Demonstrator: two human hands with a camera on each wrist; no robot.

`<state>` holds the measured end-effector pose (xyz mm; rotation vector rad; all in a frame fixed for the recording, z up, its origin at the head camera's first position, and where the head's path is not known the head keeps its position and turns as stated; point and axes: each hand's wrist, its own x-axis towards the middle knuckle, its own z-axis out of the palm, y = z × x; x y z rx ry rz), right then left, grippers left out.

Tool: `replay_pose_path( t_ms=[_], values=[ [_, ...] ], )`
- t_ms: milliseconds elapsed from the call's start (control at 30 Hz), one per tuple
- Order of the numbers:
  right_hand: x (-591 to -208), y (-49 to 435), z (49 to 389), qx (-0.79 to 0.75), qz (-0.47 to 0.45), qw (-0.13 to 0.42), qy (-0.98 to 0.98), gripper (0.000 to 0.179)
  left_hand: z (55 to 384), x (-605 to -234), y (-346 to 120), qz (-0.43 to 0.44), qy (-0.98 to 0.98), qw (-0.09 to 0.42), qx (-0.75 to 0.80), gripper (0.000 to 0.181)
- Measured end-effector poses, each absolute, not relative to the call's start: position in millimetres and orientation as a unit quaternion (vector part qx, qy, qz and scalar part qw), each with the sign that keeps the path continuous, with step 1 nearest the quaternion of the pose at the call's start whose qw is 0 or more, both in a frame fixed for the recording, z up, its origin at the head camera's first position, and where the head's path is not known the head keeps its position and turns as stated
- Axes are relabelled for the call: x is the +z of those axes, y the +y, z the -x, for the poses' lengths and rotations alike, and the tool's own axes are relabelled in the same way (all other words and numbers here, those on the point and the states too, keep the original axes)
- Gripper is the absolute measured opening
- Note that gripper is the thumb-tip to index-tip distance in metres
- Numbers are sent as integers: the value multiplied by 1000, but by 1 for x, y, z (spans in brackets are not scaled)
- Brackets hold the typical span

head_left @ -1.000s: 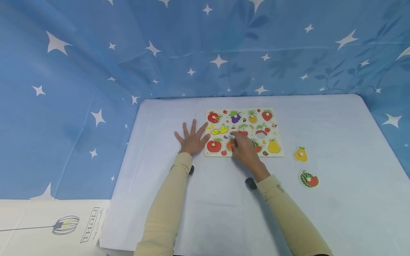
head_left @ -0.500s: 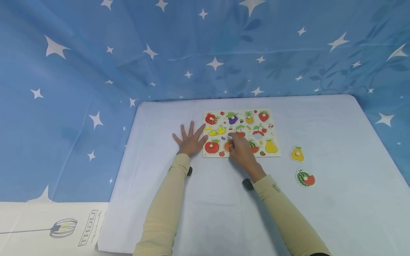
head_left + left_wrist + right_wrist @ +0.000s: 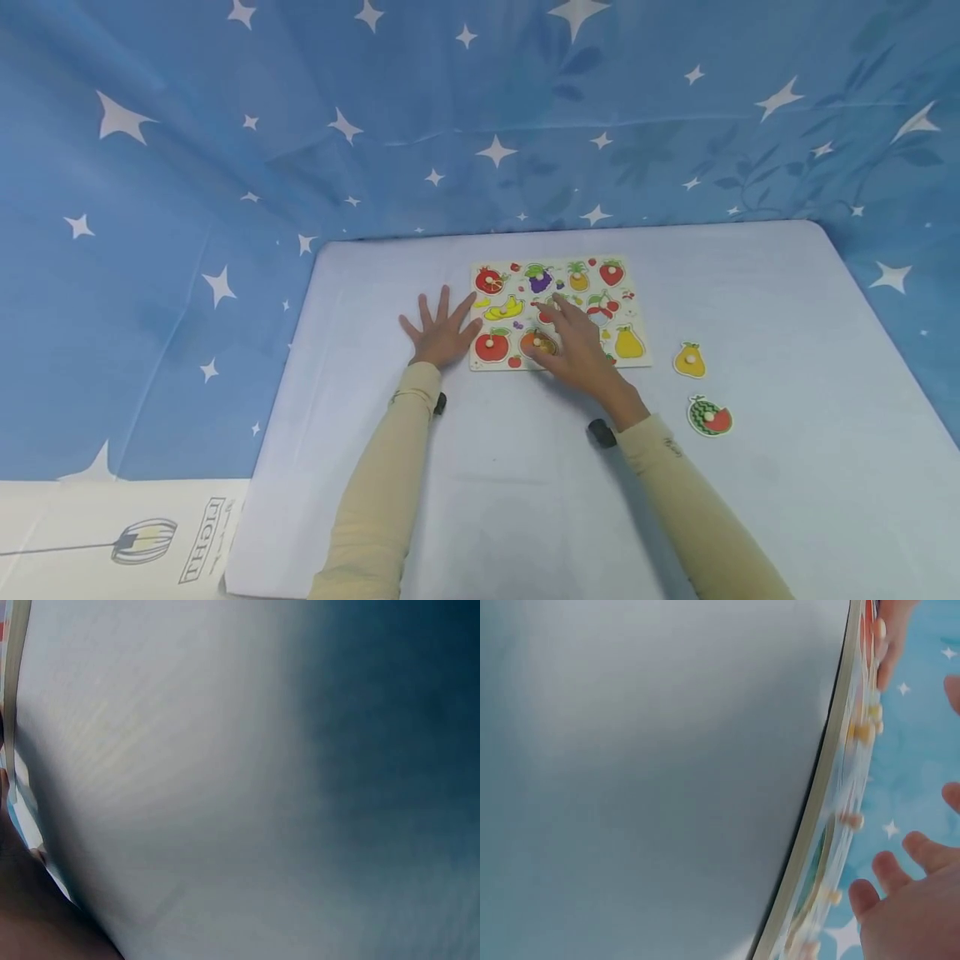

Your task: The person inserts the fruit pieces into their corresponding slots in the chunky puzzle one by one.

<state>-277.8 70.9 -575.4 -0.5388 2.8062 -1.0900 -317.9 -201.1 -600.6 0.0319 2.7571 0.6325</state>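
Observation:
A pale puzzle board [image 3: 641,333] with colourful fruit shapes lies toward the far side of the table. My left hand [image 3: 441,337] is spread flat at its left edge, thumb and index fingertips overlapping the border. My right hand [image 3: 581,354] hovers over the board's lower middle with fingers apart and holds nothing; the right wrist view also shows its fingers [image 3: 889,871] spread above the knobs [image 3: 851,820]. Beside its thumb, the orange piece [image 3: 528,337] sits in the board, its knob in view. The watermelon picture on the board is mostly hidden under this hand.
Right of the board lie a loose pear piece [image 3: 690,361] and, nearer, a loose watermelon piece [image 3: 711,417], both with knobs. The white-covered table [image 3: 495,517] meets a blue star-patterned cloth [image 3: 420,100] behind.
My right hand has gone from curled fingers over the orange piece to spread fingers, shifting slightly right and uncovering that piece. The left hand stays put. The whole view has drifted a little.

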Motion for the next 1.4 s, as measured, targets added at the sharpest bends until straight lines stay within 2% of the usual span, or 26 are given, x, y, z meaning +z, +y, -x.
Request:
replay_pose_path(
  t_ms=[267, 500, 667, 1133, 1400],
  values=[
    [-574, 108, 275, -364, 163, 46, 916, 83, 319, -608, -204, -13, 961, 153, 228, 69],
    [-569, 142, 273, -381, 142, 39, 913, 78, 317, -603, -204, -11, 960, 161, 228, 69],
    [-569, 169, 269, -375, 115, 54, 918, 78, 316, -600, -204, -8, 961, 163, 223, 69],
    [-568, 238, 246, -353, 52, 53, 933, 73, 313, -597, -200, -8, 962, 162, 222, 68],
    [-566, 260, 235, -343, 44, 22, 938, 62, 312, -594, -198, -11, 962, 153, 225, 68]
  ],
)
